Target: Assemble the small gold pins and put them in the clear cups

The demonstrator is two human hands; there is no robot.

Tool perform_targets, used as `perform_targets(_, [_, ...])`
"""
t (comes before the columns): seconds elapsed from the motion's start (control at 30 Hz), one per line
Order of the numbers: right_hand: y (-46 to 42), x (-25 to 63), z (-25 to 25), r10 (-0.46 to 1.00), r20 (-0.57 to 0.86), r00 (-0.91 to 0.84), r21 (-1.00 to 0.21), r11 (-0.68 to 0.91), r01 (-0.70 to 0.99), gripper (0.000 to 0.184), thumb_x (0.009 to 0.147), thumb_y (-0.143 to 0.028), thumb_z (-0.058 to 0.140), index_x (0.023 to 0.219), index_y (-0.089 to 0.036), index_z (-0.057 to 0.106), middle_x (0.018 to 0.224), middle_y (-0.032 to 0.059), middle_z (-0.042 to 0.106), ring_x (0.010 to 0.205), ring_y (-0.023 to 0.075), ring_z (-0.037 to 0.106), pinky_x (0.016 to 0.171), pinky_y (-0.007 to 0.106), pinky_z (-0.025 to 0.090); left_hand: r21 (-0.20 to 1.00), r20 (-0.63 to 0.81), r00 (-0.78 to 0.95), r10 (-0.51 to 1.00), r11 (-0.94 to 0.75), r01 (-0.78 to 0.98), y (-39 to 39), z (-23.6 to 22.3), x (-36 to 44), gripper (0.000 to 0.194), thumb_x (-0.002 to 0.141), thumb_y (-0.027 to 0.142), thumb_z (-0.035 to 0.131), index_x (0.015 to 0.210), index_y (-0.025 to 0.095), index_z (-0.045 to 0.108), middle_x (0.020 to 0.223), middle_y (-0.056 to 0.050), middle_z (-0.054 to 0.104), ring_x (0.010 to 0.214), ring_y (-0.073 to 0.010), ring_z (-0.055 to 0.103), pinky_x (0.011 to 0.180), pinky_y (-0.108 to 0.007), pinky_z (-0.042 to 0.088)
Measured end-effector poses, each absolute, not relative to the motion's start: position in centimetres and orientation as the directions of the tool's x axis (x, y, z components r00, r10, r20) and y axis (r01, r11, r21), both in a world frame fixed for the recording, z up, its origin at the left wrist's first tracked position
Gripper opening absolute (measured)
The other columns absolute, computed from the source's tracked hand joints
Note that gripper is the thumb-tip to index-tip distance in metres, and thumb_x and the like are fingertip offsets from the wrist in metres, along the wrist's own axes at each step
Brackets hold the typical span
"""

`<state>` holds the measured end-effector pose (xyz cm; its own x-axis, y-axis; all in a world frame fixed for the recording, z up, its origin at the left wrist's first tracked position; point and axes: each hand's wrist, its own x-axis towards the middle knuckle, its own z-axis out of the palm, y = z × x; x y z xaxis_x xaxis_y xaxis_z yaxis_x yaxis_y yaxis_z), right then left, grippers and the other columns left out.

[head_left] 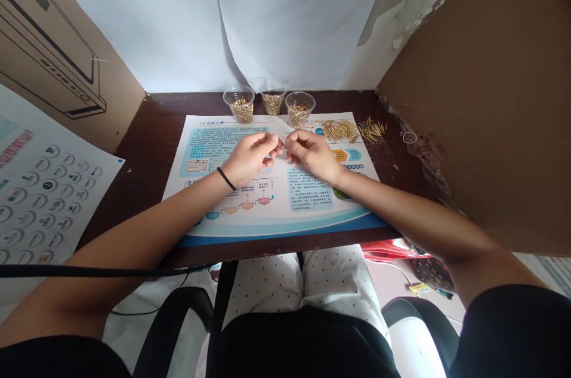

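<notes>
Over the middle of a printed sheet (236,217), my left hand (252,157) and my right hand (313,155) face each other, fingertips almost meeting. Thumb and index finger of each are pinched together. Whatever lies between the fingertips is too small to make out. Just beyond the hands stand three clear plastic cups: a left cup (232,100), a middle cup (273,93) and a right cup (300,100), each partly filled with small gold-coloured metal pieces. A heap of thin gold-coloured pins (339,131) lies right of my right hand, with more loose pins (373,129) beside it on the wood.
The dark wooden table (169,106) is bounded by a cardboard panel (504,98) on the right, a cardboard box (57,39) on the left and white sheeting (294,27) behind. Another printed sheet (53,188) hangs at the left. A black cable (111,271) crosses low in front.
</notes>
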<state>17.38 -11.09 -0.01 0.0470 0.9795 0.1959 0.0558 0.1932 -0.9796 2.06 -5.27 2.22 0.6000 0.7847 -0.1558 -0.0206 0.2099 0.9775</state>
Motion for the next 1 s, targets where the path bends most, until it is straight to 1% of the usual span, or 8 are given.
perform_targets(0.13, [-11.0, 17.4, -0.2, 0.982, 0.189, 0.018, -0.98, 0.187, 0.071, 0.029, 0.093, -0.035, 0.051, 0.068, -0.02, 0.047, 0.052, -0.005, 0.05, 0.045, 0.0067, 0.045, 0.046, 0.023, 0.038, 0.987, -0.11, 0.584, 0.804, 0.155, -0.027, -5.5, 2.1, 2.3, 0.036, 0.099, 0.025, 0.044, 0.066, 0.013, 0.052, 0.066, -0.001, 0.051, 0.052, -0.0045, 0.04, 0.041, -0.017, 0.027])
perform_targets(0.27, [-11.1, 17.2, -0.1, 0.977, 0.213, -0.024, -0.975, 0.214, 0.053, 0.036, 0.094, -0.043, 0.052, 0.066, -0.02, 0.047, 0.052, -0.0063, 0.044, 0.043, 0.0055, 0.044, 0.044, 0.022, 0.036, 0.995, -0.084, 0.566, 0.82, 0.102, 0.0, -5.4, 1.8, 2.4, 0.045, 0.099, 0.031, 0.045, 0.057, 0.015, 0.043, 0.053, 0.002, 0.043, 0.041, -0.0033, 0.031, 0.039, -0.019, 0.022])
perform_targets(0.37, [-11.1, 17.3, -0.2, 0.977, 0.211, -0.042, -0.976, 0.213, 0.048, 0.038, 0.092, -0.051, 0.053, 0.07, -0.021, 0.049, 0.053, -0.0054, 0.047, 0.042, 0.0061, 0.045, 0.04, 0.022, 0.034, 0.999, -0.035, 0.591, 0.806, 0.029, 0.02, -5.3, 1.6, 2.4, 0.049, 0.098, 0.034, 0.047, 0.054, 0.015, 0.044, 0.048, 0.001, 0.044, 0.038, -0.0035, 0.031, 0.039, -0.02, 0.021])
perform_targets(0.43, [-11.1, 17.4, -0.4, 0.977, 0.204, -0.059, -0.978, 0.206, 0.038, 0.037, 0.091, -0.052, 0.054, 0.072, -0.021, 0.05, 0.053, -0.0044, 0.051, 0.043, 0.0069, 0.046, 0.04, 0.022, 0.035, 1.0, -0.014, 0.624, 0.782, 0.006, 0.015, -5.2, 1.5, 2.3, 0.05, 0.098, 0.037, 0.047, 0.054, 0.014, 0.047, 0.049, 0.001, 0.044, 0.038, -0.0035, 0.031, 0.039, -0.02, 0.022])
perform_targets(0.57, [-11.0, 17.6, -0.5, 0.976, 0.198, -0.089, -0.98, 0.198, -0.01, 0.03, 0.09, -0.044, 0.059, 0.073, -0.021, 0.051, 0.055, -0.0035, 0.056, 0.045, 0.0072, 0.049, 0.043, 0.022, 0.038, 0.998, -0.04, 0.665, 0.746, 0.06, -0.006, -4.9, 1.6, 2.1, 0.047, 0.099, 0.039, 0.044, 0.06, 0.014, 0.049, 0.054, 0.002, 0.04, 0.043, -0.0045, 0.033, 0.041, -0.019, 0.023])
perform_targets(0.77, [-11.0, 17.7, -0.1, 0.975, 0.174, -0.142, -0.984, 0.176, 0.002, 0.025, 0.09, -0.036, 0.058, 0.07, -0.02, 0.052, 0.052, -0.0045, 0.054, 0.043, 0.0065, 0.046, 0.043, 0.021, 0.037, 0.989, -0.093, 0.755, 0.649, 0.148, -0.006, -4.2, 1.5, 1.7, 0.041, 0.097, 0.037, 0.047, 0.064, 0.013, 0.051, 0.06, 0.001, 0.042, 0.049, -0.0062, 0.036, 0.044, -0.019, 0.027])
perform_targets(0.9, [-11.0, 17.8, -0.1, 0.978, 0.137, -0.154, -0.991, 0.136, -0.019, 0.025, 0.092, -0.031, 0.052, 0.069, -0.02, 0.051, 0.048, -0.0051, 0.051, 0.04, 0.0066, 0.045, 0.038, 0.02, 0.033, 0.989, -0.103, 0.793, 0.601, 0.149, 0.015, -3.9, 1.2, 1.6, 0.039, 0.098, 0.035, 0.045, 0.068, 0.012, 0.054, 0.063, 0.0, 0.043, 0.051, -0.0064, 0.037, 0.047, -0.019, 0.03])
perform_targets(1.0, [-11.0, 17.8, -0.1, 0.979, 0.131, -0.157, -0.991, 0.126, -0.042, 0.026, 0.091, -0.028, 0.05, 0.067, -0.02, 0.051, 0.045, -0.0062, 0.048, 0.038, 0.006, 0.044, 0.036, 0.019, 0.031, 0.99, -0.097, 0.8, 0.592, 0.143, 0.013, -3.9, 1.3, 1.6, 0.038, 0.1, 0.03, 0.041, 0.068, 0.012, 0.052, 0.064, -0.001, 0.042, 0.052, -0.0061, 0.036, 0.046, -0.018, 0.029])
